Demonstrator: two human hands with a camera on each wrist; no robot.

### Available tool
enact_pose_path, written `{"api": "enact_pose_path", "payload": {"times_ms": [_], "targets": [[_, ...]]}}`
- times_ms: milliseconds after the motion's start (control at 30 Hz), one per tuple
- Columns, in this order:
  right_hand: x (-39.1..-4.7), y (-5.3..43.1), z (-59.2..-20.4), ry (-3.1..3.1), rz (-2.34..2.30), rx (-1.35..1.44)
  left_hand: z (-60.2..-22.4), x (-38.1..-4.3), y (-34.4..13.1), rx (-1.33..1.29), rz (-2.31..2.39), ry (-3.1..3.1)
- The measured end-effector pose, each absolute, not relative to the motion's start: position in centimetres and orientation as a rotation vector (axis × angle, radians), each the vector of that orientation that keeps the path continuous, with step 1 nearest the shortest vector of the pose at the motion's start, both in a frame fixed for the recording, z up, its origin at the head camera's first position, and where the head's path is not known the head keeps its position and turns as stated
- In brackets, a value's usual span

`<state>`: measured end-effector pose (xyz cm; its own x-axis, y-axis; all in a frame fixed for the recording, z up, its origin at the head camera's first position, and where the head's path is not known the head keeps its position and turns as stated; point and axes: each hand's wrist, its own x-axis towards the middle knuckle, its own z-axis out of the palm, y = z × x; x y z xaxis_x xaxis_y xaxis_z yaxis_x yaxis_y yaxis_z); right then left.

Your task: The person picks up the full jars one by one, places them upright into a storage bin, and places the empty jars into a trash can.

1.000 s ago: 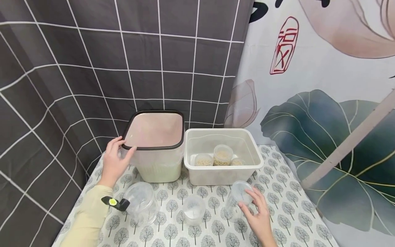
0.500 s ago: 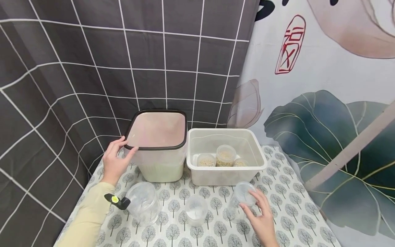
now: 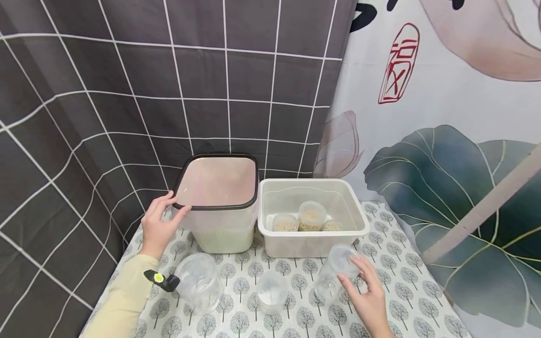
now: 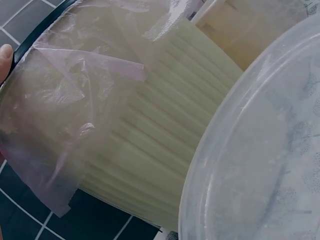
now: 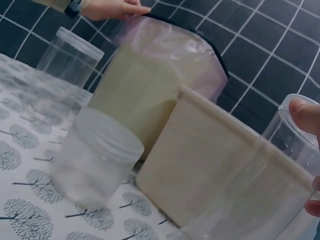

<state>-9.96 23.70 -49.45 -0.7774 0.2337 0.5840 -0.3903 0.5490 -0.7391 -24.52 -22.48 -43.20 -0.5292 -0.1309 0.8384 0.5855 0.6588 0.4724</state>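
Observation:
A trash can [image 3: 224,238] with a black rim and a pinkish bag liner stands at the back left. My left hand [image 3: 158,230] holds its front-left rim corner between fingers and thumb. In the head view's lower right, my right hand [image 3: 367,291] grips a clear plastic jar [image 3: 328,284] by its lid, thumb on the near side and fingers on the far side. The same jar [image 5: 240,200] looks see-through in the right wrist view. A larger clear jar [image 3: 200,286] stands below my left wrist, and a small clear jar [image 3: 272,293] stands between the two.
A white plastic bin [image 3: 313,246] stands right of the trash can. Inside it are several small jars [image 3: 312,217] with pale beans or grains. A tree-print cloth [image 3: 241,324] covers the table. A dark checked curtain [image 3: 203,75] hangs close behind.
The head view has shifted slightly. My right hand has moved a little up and to the right with the jar. My left hand has stayed at the trash can's rim.

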Motion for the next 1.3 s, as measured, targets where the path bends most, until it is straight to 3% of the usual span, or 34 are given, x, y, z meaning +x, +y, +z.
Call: {"api": "enact_pose_path", "payload": {"times_ms": [300, 600, 1300], "targets": [[-10.9, 23.3, -47.1, -2.046, 1.196, 0.330, -43.3, -24.7, -22.8, -0.350, -0.932, -1.950], [-10.9, 20.9, -41.8, -1.987, 1.155, 0.466, -43.1, -24.9, -22.6, -0.369, -0.921, -1.945], [-15.4, 15.9, -34.6, -1.782, 1.159, 0.751, -43.1, -25.5, -22.7, -0.355, -0.913, -1.979]]}}
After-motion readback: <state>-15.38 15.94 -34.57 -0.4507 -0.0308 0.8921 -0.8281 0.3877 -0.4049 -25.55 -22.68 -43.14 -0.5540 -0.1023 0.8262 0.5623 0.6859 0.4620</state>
